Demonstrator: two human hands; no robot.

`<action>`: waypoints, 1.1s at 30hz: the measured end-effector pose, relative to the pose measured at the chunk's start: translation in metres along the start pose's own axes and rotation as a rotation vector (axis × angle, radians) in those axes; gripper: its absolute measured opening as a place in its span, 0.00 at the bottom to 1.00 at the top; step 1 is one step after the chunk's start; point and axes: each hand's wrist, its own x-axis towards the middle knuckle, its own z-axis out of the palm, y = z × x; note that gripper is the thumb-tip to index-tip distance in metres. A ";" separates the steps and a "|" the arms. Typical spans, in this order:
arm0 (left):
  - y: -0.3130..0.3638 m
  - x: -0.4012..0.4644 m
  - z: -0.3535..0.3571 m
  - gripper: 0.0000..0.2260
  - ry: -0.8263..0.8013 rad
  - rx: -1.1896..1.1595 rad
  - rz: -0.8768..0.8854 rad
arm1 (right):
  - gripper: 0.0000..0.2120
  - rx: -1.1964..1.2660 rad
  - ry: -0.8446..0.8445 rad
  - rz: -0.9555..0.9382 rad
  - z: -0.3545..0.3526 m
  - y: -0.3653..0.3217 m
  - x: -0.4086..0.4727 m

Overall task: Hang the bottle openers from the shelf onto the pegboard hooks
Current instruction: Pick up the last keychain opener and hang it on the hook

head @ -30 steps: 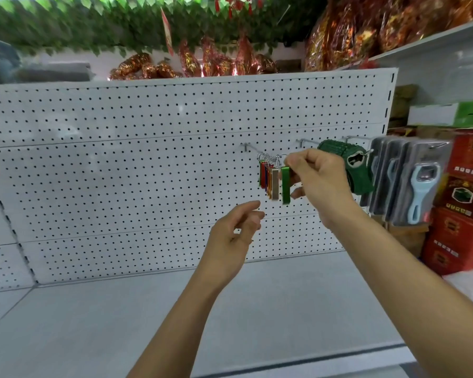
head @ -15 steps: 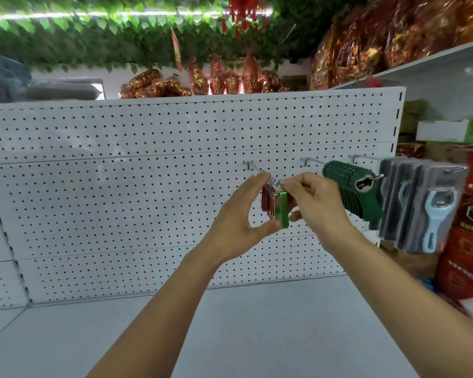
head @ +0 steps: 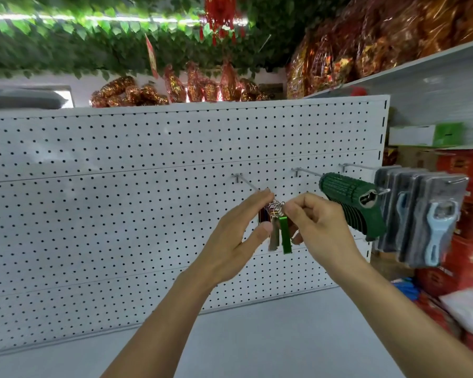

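Observation:
A white pegboard fills the view, with three metal hooks along its right half. On the left hook hangs a bunch of slim keyring bottle openers, a green bottle opener in front and a silver one beside it. My right hand pinches the key ring of the green one at the hook's tip. My left hand is cupped against the bunch from the left, index finger on the hook, thumb touching the silver opener. The rings are partly hidden by my fingers.
Dark green openers fill the middle hook. Grey carded openers with blue handles hang on the right hook. A grey shelf lies below. Red boxes stand at the right; foil-wrapped goods sit above.
My left hand rose from below the openers to the bunch on the hook. My right hand stayed pinched on the green opener's ring. The camera tilted upward.

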 end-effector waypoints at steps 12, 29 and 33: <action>-0.019 0.011 -0.002 0.22 -0.003 0.035 -0.023 | 0.11 0.032 0.040 -0.035 0.011 0.010 0.006; -0.025 0.015 -0.002 0.27 -0.011 -0.009 -0.063 | 0.10 0.017 0.037 -0.067 0.012 0.011 0.014; -0.027 0.018 0.001 0.30 -0.031 0.040 -0.089 | 0.12 0.068 0.019 -0.080 0.012 0.010 0.010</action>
